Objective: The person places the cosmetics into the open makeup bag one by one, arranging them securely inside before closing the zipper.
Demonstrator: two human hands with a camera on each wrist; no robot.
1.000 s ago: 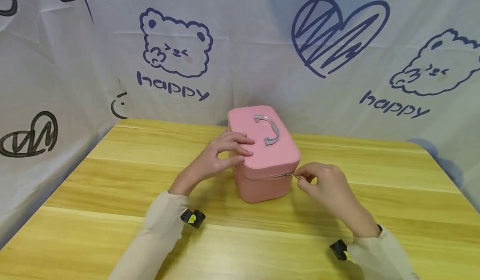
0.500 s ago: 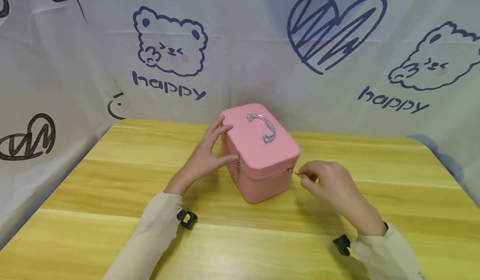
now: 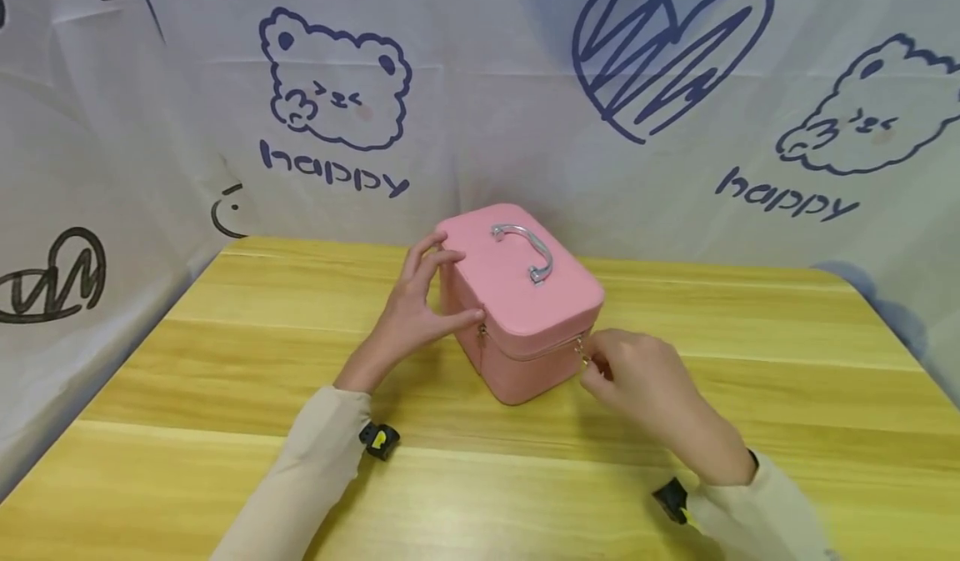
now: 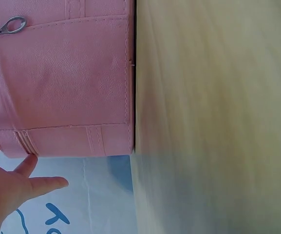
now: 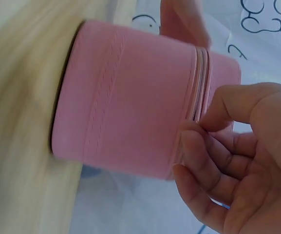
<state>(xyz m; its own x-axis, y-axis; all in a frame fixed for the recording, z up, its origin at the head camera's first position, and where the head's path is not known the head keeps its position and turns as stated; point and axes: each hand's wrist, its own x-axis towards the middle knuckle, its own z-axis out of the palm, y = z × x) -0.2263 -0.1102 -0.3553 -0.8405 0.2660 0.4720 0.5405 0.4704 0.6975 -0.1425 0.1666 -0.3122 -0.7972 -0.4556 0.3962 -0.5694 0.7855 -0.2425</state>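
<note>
A pink box-shaped vanity case [image 3: 536,328] stands upright on the table, lid down, a silver handle [image 3: 531,248] on top. A zipper runs around it below the lid. At its near right corner, my right hand [image 3: 645,386] pinches a zipper pull [image 3: 582,354] between thumb and index finger; in the right wrist view the fingers [image 5: 198,151] mostly hide that pull. My left hand [image 3: 408,307] rests spread along the left lid edge, thumb near a second zipper pull [image 3: 482,330]. In the left wrist view this pull [image 4: 16,24] hangs free, with a metal loop.
The case stands on a wood-grain table [image 3: 247,378] near its back edge. Behind it hangs a white cloth [image 3: 480,111] with bear, heart and "happy" drawings. Black wrist devices [image 3: 380,440] sit at both sleeve cuffs.
My left hand has slid from the lid's top to its left edge. The case has turned slightly, showing more of its left side. My right hand drew outward, then came back closer.
</note>
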